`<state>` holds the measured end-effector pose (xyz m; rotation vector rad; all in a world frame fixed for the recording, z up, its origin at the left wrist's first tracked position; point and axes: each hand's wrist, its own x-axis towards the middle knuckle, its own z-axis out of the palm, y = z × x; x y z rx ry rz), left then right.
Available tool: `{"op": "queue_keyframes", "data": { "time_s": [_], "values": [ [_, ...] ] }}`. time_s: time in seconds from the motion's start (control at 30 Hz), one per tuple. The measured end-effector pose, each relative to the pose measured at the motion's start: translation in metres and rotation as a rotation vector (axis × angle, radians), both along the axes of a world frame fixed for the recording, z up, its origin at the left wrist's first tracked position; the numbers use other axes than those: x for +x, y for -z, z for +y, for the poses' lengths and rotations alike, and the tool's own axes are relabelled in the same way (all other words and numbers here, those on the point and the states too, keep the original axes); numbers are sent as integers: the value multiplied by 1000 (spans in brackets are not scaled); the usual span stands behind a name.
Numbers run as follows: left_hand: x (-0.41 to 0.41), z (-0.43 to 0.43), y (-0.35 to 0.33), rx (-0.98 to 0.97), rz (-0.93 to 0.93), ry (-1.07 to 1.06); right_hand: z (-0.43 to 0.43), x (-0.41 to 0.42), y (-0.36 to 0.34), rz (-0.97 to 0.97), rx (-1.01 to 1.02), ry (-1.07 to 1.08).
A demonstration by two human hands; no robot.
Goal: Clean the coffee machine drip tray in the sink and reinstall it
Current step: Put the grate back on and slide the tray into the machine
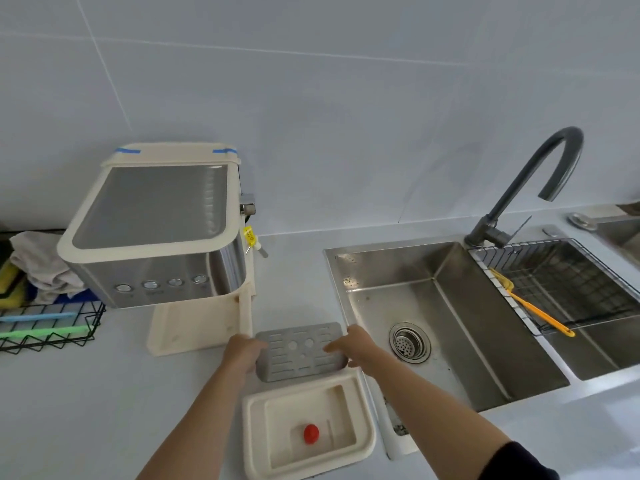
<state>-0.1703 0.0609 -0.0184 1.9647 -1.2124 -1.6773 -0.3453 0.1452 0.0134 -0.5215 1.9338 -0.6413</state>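
The grey slotted drip tray grate lies on the counter between the coffee machine and the sink. My left hand grips its left edge and my right hand grips its right edge. Just in front of it sits the cream drip tray basin, with a red float inside. The machine's cream base has no tray in it.
A dark curved faucet stands behind the sink, whose drain strainer shows. A wire rack over the right basin holds a yellow brush. At the left a black wire basket holds cloths and sponges.
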Motion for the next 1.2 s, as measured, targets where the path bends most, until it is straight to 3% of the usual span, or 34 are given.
{"op": "queue_keyframes", "data": {
  "time_s": [0.3,0.8,1.03,1.2],
  "values": [
    [4,0,0,140,98,-83,1,-10,2,-141,39,90],
    [1,21,-38,-312,-95,0,14,-19,-3,-130,-56,135],
    [18,54,-44,-315,-76,-51,44,-13,-21,39,-129,-27],
    [34,90,-46,-307,-136,-21,65,-7,-21,43,-144,-76]
  ]
}}
